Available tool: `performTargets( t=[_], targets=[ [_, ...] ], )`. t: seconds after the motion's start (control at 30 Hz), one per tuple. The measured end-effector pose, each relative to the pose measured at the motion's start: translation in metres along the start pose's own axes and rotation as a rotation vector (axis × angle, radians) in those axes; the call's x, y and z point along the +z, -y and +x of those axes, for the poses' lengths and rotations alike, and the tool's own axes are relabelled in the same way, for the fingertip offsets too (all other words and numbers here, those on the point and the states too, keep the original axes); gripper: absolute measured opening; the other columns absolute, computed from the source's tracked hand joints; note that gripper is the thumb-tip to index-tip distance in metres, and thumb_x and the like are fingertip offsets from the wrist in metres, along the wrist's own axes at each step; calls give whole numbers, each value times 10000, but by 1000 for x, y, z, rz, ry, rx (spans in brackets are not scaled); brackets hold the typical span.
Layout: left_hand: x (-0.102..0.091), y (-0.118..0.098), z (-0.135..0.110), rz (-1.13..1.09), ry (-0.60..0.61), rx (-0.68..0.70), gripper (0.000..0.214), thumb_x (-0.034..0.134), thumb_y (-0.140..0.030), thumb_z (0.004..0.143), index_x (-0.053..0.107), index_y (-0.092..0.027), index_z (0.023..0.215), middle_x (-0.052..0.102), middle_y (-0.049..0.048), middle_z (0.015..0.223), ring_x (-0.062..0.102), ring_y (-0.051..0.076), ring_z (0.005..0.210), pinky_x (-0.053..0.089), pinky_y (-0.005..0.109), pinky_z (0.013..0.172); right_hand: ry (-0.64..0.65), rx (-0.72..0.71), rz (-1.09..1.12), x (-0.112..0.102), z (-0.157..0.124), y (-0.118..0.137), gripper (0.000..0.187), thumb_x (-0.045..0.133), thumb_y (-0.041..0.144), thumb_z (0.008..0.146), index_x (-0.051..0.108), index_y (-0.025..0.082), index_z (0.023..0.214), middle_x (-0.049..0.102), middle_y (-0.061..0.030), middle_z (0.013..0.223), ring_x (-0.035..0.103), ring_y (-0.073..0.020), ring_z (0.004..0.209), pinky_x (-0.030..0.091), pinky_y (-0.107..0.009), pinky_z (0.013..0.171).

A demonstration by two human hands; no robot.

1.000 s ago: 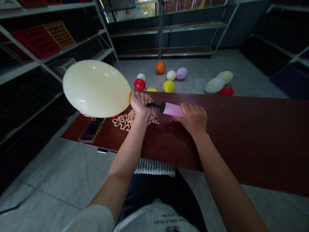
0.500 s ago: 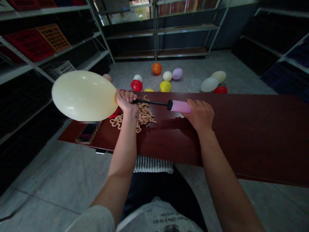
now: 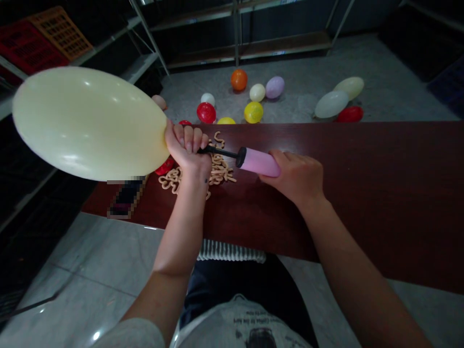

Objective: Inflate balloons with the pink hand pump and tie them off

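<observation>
A large, swollen cream balloon point(image 3: 90, 123) fills the left side of the view. Its neck runs into my left hand point(image 3: 188, 145), whose fingers are closed around it and the black end of a balloon pump. From that fist a short stretch of black rod point(image 3: 224, 152) leads to the pump's pink barrel point(image 3: 259, 162). My right hand point(image 3: 299, 176) is wrapped around the barrel's other end, hiding its tip. Below and behind my left hand, a pile of uninflated beige balloons point(image 3: 219, 171) lies on the dark red table point(image 3: 380, 193). How the neck fits the pump is hidden.
Red balloons point(image 3: 165, 166) and a pixelated flat object point(image 3: 126, 198) lie at the table's left. Beyond the table, inflated balloons, including an orange one point(image 3: 239, 79), rest on the floor. Metal shelves point(image 3: 286, 46) stand behind; crates point(image 3: 60, 36) fill a shelf at left.
The cream balloon has grown larger. My right hand has pushed the pink barrel toward my left hand, so less black rod shows. The view has tilted down.
</observation>
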State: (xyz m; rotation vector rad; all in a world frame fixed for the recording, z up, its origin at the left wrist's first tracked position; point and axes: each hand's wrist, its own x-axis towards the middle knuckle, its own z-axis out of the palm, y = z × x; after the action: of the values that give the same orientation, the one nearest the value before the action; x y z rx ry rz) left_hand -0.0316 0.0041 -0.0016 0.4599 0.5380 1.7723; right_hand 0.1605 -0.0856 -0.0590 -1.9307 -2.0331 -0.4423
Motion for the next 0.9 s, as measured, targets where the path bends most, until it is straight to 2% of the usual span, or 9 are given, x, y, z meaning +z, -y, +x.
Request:
performTargets(
  t=[0.1,0.27,0.4,0.5,0.57,0.7,0.9],
  targets=[
    [6,16,-14,-31,78,-62,556,366,-326,1013,180,-194,506,105,-58,437,106,82,357,154,242,364,1,-3,25,-1,-1,8,404,627,536,760,621,210,1000,693,-53,812,572,-175,658,203,-295,596],
    [7,32,-24,-29,79,-94,593,416,-440,995,213,-200,493,144,-60,417,139,78,340,187,232,357,-4,9,22,2,-2,9,381,624,542,751,621,231,970,692,-32,796,574,-168,630,178,-301,583],
    [4,29,-18,-12,65,-90,580,359,-379,1022,195,-193,498,121,-65,406,124,74,332,179,214,350,-25,8,42,5,0,8,384,590,535,783,622,241,1028,701,-31,855,580,-173,685,197,-304,601],
    [4,26,-13,11,25,-90,588,368,-425,1014,192,-192,504,127,-65,405,123,70,337,189,211,356,-62,-1,66,9,4,9,391,555,519,825,618,230,1081,704,-50,884,572,-172,720,210,-309,627],
    [2,26,-11,1,12,-83,582,384,-431,1007,221,-194,502,132,-64,404,127,75,341,197,218,356,-83,-7,67,12,5,9,396,537,524,843,615,225,1090,699,-56,885,567,-174,736,212,-312,641],
    [-5,30,-1,-59,6,-89,521,397,-331,1001,303,-194,506,141,-63,406,140,81,343,205,232,362,-91,-23,31,14,6,5,375,539,511,857,606,222,1087,688,-59,905,558,-184,780,212,-320,664],
    [-18,28,18,-161,3,-95,513,377,-261,990,198,-194,514,138,-67,407,149,69,333,183,225,368,-87,-37,-96,13,2,-12,404,557,491,861,585,211,1151,677,-88,941,539,-211,838,227,-335,696]
  ],
)
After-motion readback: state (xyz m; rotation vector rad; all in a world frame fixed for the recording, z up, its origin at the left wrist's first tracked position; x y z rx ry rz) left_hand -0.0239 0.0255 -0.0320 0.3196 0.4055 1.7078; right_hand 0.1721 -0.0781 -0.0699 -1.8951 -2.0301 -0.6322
